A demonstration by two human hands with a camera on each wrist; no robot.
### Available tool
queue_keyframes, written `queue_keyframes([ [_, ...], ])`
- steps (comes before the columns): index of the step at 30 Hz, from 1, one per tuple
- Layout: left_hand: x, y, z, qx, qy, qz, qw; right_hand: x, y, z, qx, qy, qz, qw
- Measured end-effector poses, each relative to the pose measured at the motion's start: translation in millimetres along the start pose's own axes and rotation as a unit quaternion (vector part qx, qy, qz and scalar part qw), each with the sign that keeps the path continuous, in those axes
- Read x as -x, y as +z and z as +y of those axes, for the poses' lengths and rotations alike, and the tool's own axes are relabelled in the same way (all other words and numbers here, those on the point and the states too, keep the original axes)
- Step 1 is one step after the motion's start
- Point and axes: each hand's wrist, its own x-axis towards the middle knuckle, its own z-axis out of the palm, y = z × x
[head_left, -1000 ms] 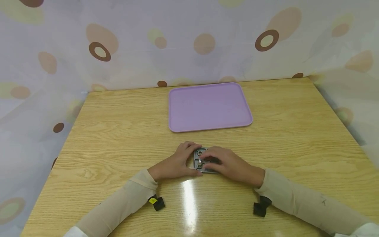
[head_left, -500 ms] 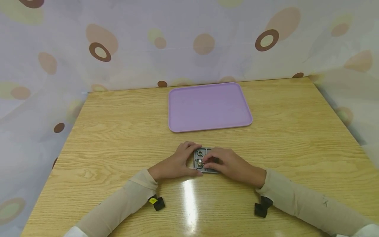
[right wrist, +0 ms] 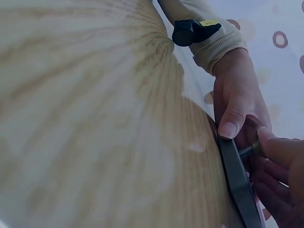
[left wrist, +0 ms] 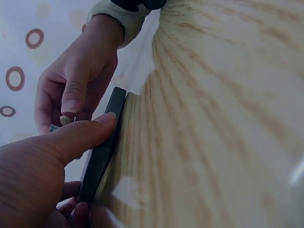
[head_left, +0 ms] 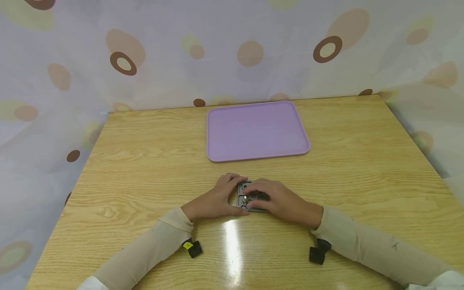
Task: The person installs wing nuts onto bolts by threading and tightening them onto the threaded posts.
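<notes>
A small grey metal plate (head_left: 240,205) with recesses and holes rests on the table. My left hand (head_left: 215,200) grips its left end, thumb on the near edge and fingers on the far edge. A bolt (head_left: 245,199) stands upright out of the plate's left part. My right hand (head_left: 280,202) reaches over the plate, index finger and thumb curled around the bolt. The right wrist view shows the bolt's threaded shaft (right wrist: 246,151) above the dark plate edge (right wrist: 233,166), with the right thumb at its top. The right hand covers most of the plate's right part.
A shallow purple tray (head_left: 257,133) lies behind the hands toward the back of the wooden table (head_left: 145,161). A patterned curtain (head_left: 217,48) hangs along the back and sides. Both wrists carry small black devices (head_left: 193,248).
My right fingers draw together and back to the right half a second ago, then spread and reach left around the bolt now. My left hand and the plate stay in place.
</notes>
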Motion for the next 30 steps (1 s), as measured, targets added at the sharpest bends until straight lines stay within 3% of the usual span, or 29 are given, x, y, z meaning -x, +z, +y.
queue_keyframes([
  [12, -0.3, 0.9, 0.6, -0.004, -0.002, 0.004, 1.0000, 3.9, -4.1, -3.1, 0.007, 0.022, 0.029, 0.9993],
  [20, 0.3, 0.7, 0.9, -0.005, 0.002, 0.007, 1.0000, 5.3, -3.2, -2.5, 0.002, 0.000, 0.024, 0.9997],
  [30, 0.5, 0.5, 0.0, -0.002, 0.002, 0.003, 1.0000, 3.0, -0.6, -4.9, -0.011, 0.009, 0.007, 0.9999],
])
